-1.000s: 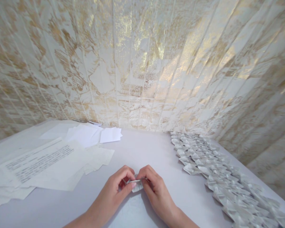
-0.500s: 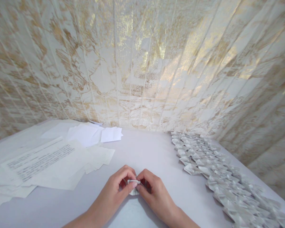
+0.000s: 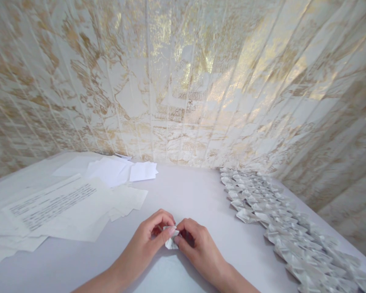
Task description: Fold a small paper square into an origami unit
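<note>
My left hand [image 3: 148,240] and my right hand [image 3: 198,246] meet near the front middle of a pale table [image 3: 195,191]. Both pinch a small folded piece of white paper [image 3: 171,240] between thumbs and fingertips, just above the tabletop. Most of the paper piece is hidden by my fingers. The fingers of both hands are curled and closed on it.
Printed sheets [image 3: 55,203] and cut white paper squares [image 3: 142,171] lie at the left. A long band of several small folded paper pieces [image 3: 277,219] runs along the right side. A gold-and-white patterned wall [image 3: 183,81] stands behind the table.
My hands have drawn closer together and the paper between them looks smaller and more folded. The view has shifted slightly.
</note>
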Tool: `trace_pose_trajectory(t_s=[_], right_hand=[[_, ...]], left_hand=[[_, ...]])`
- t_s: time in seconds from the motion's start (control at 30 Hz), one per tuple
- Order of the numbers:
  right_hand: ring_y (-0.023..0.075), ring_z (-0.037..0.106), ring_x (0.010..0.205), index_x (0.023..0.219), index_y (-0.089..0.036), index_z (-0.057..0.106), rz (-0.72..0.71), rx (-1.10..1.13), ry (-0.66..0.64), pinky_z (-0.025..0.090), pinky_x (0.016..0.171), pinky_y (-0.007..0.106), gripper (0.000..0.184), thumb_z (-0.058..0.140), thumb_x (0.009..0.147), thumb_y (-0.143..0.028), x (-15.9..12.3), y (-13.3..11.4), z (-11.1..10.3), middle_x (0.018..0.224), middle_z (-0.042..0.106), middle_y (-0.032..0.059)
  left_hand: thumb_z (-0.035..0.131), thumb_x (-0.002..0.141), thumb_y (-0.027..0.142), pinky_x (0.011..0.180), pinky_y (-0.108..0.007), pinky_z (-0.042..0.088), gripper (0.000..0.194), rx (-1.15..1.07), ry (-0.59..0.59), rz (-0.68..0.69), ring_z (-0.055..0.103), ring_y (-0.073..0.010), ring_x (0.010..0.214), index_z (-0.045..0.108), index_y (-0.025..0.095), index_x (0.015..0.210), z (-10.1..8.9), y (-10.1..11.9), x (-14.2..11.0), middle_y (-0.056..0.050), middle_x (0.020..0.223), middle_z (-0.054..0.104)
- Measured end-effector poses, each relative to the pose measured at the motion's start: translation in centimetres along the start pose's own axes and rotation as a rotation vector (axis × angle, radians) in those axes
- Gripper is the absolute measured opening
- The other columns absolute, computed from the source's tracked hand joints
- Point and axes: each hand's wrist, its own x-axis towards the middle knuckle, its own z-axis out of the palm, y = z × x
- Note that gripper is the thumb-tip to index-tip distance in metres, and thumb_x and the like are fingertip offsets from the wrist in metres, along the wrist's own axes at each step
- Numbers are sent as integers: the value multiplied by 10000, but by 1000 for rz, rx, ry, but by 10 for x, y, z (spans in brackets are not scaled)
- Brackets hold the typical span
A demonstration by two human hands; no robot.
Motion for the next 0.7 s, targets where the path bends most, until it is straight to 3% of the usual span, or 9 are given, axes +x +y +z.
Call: trace_pose_trajectory(t_s=[0.7], right_hand=[[133, 530, 684, 829, -181, 645, -7, -29, -19, 383, 650, 225, 147, 618, 831, -37, -1, 1, 0, 743, 583, -28]], left_hand=[[545, 958, 400, 739, -293, 391, 214, 25, -12, -11, 517, -163, 797, 590, 223, 847, -1, 1, 0, 29, 848, 548]])
